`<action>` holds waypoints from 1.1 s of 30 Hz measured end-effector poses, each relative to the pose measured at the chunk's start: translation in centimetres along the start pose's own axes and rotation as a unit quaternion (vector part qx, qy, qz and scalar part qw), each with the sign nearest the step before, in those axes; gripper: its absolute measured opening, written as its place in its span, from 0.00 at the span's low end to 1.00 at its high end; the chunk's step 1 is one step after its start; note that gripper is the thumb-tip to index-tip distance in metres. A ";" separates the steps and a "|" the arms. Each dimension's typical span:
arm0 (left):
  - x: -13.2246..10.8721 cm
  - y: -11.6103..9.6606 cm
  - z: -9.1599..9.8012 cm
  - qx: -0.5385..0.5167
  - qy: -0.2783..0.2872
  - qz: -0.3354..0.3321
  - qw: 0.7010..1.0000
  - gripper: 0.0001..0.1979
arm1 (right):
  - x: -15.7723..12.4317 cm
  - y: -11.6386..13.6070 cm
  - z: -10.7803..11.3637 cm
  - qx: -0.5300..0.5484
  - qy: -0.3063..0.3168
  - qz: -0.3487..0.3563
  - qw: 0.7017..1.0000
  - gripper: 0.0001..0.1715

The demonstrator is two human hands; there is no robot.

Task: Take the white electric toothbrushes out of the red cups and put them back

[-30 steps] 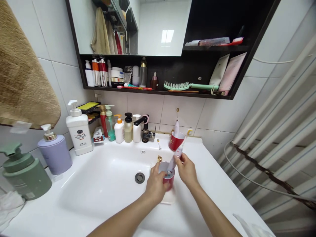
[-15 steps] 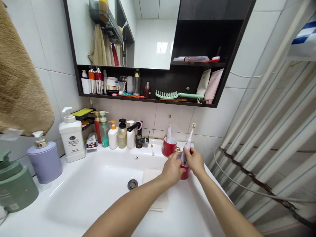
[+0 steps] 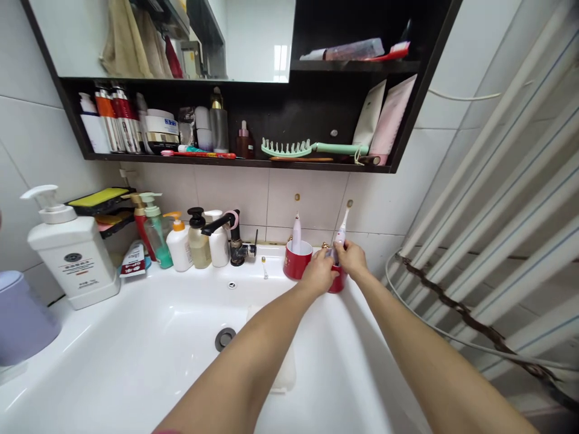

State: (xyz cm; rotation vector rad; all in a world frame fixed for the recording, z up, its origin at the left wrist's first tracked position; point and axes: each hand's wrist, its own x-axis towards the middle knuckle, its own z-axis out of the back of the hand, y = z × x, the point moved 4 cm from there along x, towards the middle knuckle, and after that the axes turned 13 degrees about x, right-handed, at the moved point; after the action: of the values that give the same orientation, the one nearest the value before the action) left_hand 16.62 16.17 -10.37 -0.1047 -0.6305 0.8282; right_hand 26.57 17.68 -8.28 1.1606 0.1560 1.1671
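Note:
My left hand (image 3: 320, 272) is closed around a red cup (image 3: 336, 284) at the sink's back right corner, covering much of it. In my right hand (image 3: 353, 259) is a pale electric toothbrush (image 3: 342, 234), pinched by its handle with the bristle head up. The handle's lower end is at the cup, partly hidden by my fingers. Just left stands a second red cup (image 3: 296, 266), holding another pale pink electric toothbrush (image 3: 297, 236) upright. A small loose brush head (image 3: 265, 269) lies on the back ledge between that cup and the black faucet (image 3: 235, 241).
Several pump bottles (image 3: 180, 246) line the back ledge left of the faucet. A large white bottle (image 3: 75, 259) and a purple container (image 3: 25, 319) stand further left. Overhead is a dark cabinet (image 3: 253, 164) with a green hairbrush (image 3: 289, 148). White radiator pipes (image 3: 479, 199) rise at right.
My hands have carried the red cup and toothbrush back toward the sink's rear corner, beside the other cup. The view has moved closer to the cabinet.

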 end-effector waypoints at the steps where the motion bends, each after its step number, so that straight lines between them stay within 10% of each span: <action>1: 0.0 0.2 0.3 0.009 -0.002 0.002 1.000 0.10 | 0.3 -0.2 -0.3 0.001 0.006 0.001 1.000 0.16; 10: -1.9 5.4 4.3 0.073 -0.025 0.103 0.992 0.11 | -0.7 1.3 0.5 0.020 -0.020 -0.003 1.000 0.22; 14: -5.4 4.8 4.9 0.064 -0.013 0.088 0.994 0.09 | -4.9 4.0 0.3 0.059 -0.042 0.044 0.996 0.25; 24: -17.0 3.0 5.4 0.042 0.030 0.133 0.990 0.10 | -14.6 5.2 -6.8 0.183 0.193 -0.008 0.964 0.11; 33: -19.0 3.8 5.2 -0.032 0.023 0.159 0.986 0.12 | -14.5 8.0 -3.4 0.292 0.099 0.016 0.951 0.18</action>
State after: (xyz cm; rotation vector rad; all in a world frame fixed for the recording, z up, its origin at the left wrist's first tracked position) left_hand 1.64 4.41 -16.55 -0.2880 -0.6044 1.1114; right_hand 12.81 8.01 -10.11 1.5594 0.6756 1.3074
